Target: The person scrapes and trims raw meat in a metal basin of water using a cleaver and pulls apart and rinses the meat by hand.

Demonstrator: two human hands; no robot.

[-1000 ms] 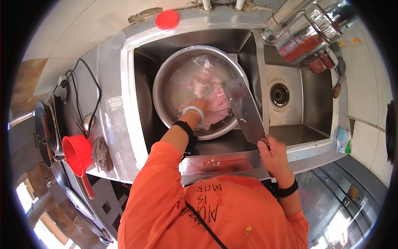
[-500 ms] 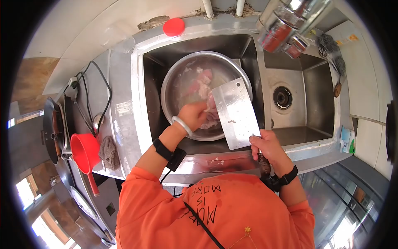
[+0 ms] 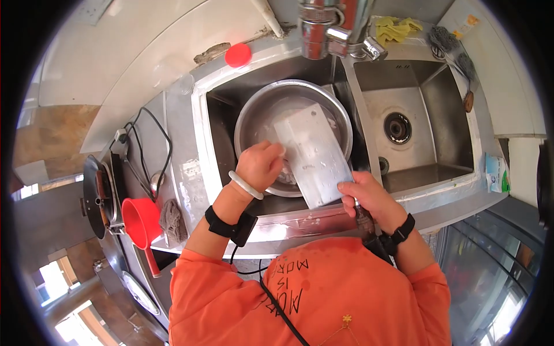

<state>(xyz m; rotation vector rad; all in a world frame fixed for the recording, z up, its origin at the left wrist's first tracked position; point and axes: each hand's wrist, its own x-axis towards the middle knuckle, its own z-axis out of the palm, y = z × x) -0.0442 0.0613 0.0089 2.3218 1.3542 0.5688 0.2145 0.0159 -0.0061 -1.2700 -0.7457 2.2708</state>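
Observation:
My right hand [image 3: 369, 197] grips the dark handle of a cleaver [image 3: 314, 155]. Its broad, wet blade slants over the metal basin [image 3: 245, 118], hiding much of what is inside. My left hand [image 3: 259, 166] is closed, fingers bunched close to the blade's left edge; whatever may be between them is too small or hidden to make out. Pale bits of meat [image 3: 283, 174] show below those fingers, partly covered by the blade. The basin sits in the left sink bowl [image 3: 222, 124] and seems to have cloudy water in it.
A faucet [image 3: 337, 32] juts over the sinks' back edge. To the right is a second sink bowl [image 3: 450, 115] with a drain. A yellow cloth [image 3: 398, 27] and a red lid [image 3: 238, 55] lie behind; a red ladle [image 3: 140, 222] and grey cloth [image 3: 172, 222] at left.
The view has shifted. My left hand has drawn back from the meat towards the basin's near left rim. The cleaver blade now lies further left across the basin, covering more of the meat.

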